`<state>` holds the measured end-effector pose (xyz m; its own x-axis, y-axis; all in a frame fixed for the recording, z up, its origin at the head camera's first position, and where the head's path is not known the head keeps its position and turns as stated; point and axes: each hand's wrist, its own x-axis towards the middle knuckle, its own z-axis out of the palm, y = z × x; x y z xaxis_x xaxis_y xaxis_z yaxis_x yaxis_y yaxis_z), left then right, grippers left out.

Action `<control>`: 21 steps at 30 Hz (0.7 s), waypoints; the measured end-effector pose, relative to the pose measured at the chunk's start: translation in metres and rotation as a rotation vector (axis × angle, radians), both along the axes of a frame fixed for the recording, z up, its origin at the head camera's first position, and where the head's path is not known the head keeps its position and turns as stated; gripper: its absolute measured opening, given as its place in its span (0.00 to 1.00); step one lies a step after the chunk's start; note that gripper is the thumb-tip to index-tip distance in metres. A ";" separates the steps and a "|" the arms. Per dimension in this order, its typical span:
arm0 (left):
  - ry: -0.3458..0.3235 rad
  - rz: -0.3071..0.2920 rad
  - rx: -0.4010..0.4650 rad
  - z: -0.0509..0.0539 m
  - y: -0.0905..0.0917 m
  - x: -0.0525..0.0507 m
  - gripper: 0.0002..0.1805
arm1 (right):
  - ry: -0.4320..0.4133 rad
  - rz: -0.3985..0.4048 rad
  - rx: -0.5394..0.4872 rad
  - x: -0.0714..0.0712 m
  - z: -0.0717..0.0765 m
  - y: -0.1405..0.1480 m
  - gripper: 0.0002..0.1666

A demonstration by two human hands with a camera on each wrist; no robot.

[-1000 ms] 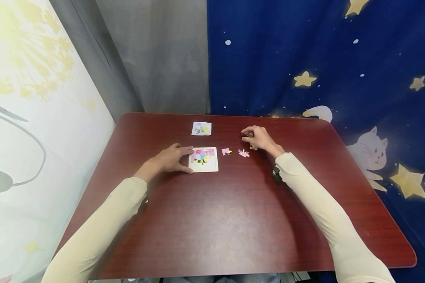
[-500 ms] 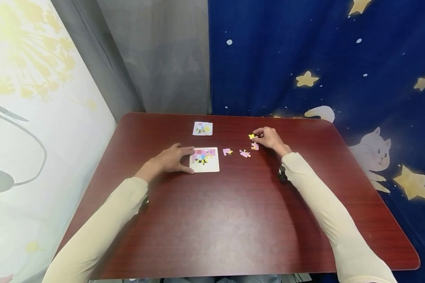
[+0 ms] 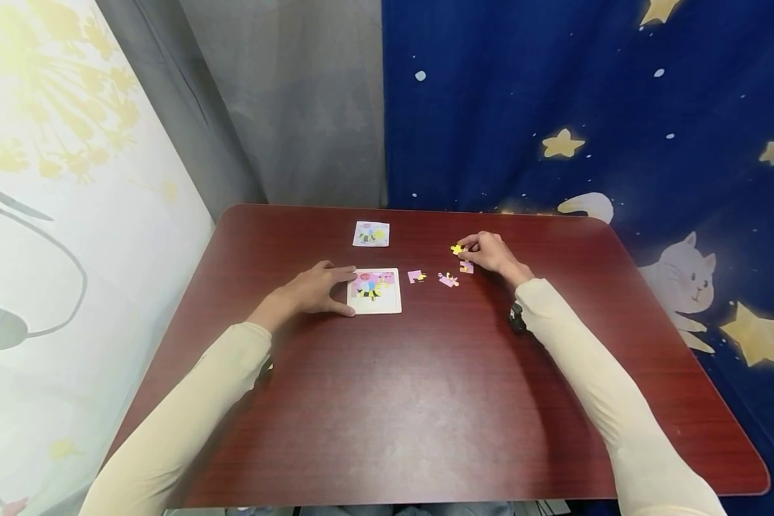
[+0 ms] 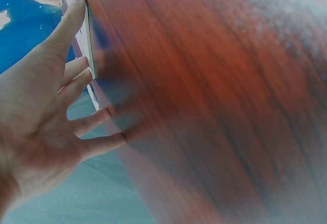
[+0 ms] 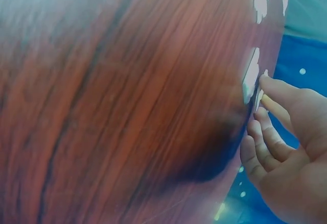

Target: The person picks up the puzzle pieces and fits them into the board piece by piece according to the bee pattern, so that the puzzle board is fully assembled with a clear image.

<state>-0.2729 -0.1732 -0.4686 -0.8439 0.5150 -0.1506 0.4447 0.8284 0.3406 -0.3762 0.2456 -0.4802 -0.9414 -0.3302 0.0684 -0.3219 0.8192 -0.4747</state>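
My left hand (image 3: 314, 289) lies spread at the left edge of a white puzzle board (image 3: 375, 306), thumb at the near corner and fingers at the far one. In the left wrist view its fingers (image 4: 92, 119) are mostly straight. The board carries a partly filled bee picture. My right hand (image 3: 492, 253) pinches a yellow puzzle piece (image 3: 456, 249) at the table surface, partly hidden by the fingertips. Close by the right hand lies a pink puzzle piece (image 3: 467, 267). Two more loose pieces, a pink and yellow one (image 3: 416, 276) and a pink one (image 3: 448, 279), lie between the hands.
A small picture card (image 3: 370, 233) with the same bee lies beyond the board. The dark red table (image 3: 387, 401) ends at a grey curtain (image 3: 309, 107) and a blue star-patterned curtain (image 3: 477, 129) behind; a white wall (image 3: 103, 236) stands left.
My right hand has shifted right, and the yellow piece now shows at its fingertips. My left hand stays at the board's edge. The head view has shifted slightly.
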 end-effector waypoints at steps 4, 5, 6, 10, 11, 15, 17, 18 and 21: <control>0.000 0.003 -0.005 0.000 0.000 -0.001 0.53 | 0.026 0.055 -0.028 0.003 0.004 -0.009 0.18; 0.002 0.003 -0.006 0.000 0.000 -0.001 0.53 | 0.027 0.063 -0.036 0.005 0.005 -0.012 0.18; 0.003 0.002 -0.007 0.000 0.000 -0.001 0.53 | 0.024 0.068 -0.043 0.006 0.007 -0.015 0.18; 0.004 0.001 -0.003 -0.001 0.000 -0.002 0.53 | 0.021 0.091 -0.044 0.008 0.010 -0.025 0.19; 0.003 0.003 -0.001 -0.001 0.000 -0.002 0.53 | 0.020 0.098 -0.042 0.009 0.010 -0.026 0.19; -0.001 0.004 0.004 -0.002 0.000 -0.001 0.53 | 0.026 0.124 -0.035 0.011 0.009 -0.031 0.19; 0.001 0.003 0.002 -0.002 0.000 -0.001 0.54 | 0.026 0.137 -0.041 0.013 0.009 -0.032 0.19; 0.002 0.003 0.001 -0.002 0.000 -0.001 0.54 | 0.027 0.144 -0.046 0.014 0.008 -0.033 0.19; 0.007 0.001 -0.003 -0.002 0.000 -0.002 0.54 | 0.034 0.172 -0.056 0.018 0.008 -0.036 0.20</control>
